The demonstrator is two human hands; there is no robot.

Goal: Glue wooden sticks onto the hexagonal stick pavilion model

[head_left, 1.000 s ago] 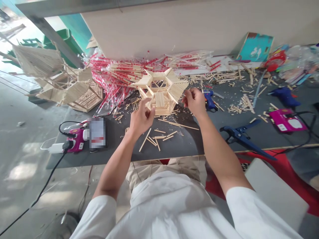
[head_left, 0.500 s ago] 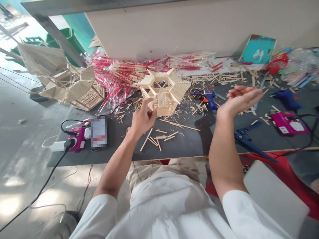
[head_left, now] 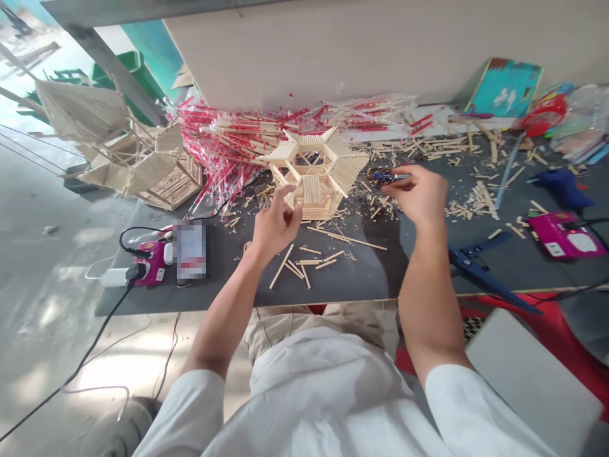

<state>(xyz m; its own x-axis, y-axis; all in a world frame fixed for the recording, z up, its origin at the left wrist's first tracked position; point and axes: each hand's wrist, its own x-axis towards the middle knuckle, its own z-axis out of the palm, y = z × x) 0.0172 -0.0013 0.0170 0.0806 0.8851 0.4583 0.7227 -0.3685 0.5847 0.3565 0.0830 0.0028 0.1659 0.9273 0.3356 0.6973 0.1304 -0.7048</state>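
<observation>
With twelve o'clock taken as pointing straight at the pale board point(head_left: 333, 57), the wooden model point(head_left: 311, 189) is set upright at the middle of the dial, on the dark table point(head_left: 352, 279), presumably so that it can be reached from both sides. The left hand point(head_left: 277, 219) is placed at about half past seven against or just beside its near corner; the thumb and forefinger are bent and parted, perhaps so that the model can be steadied, though whether it is actually pinched cannot be told. At three o'clock, a blue glue gun point(head_left: 387, 176) is grasped by the right hand point(head_left: 422, 193), with the fingers curled in around it, and its handle is mostly hidden by them, probably because it is best controlled from there. Short loose sticks point(head_left: 308, 262) are scattered at six o'clock, where they can be seen and picked up easily, it seems. Bagged red-tipped sticks point(head_left: 228, 133) are heaped at ten o'clock, likely as stock pushed out of the way. A blue cutter point(head_left: 476, 270) is laid at four o'clock, near the table edge, and a larger wooden piece point(head_left: 164, 181) is stood at nine, well apart, apparently so that working room is left
</observation>
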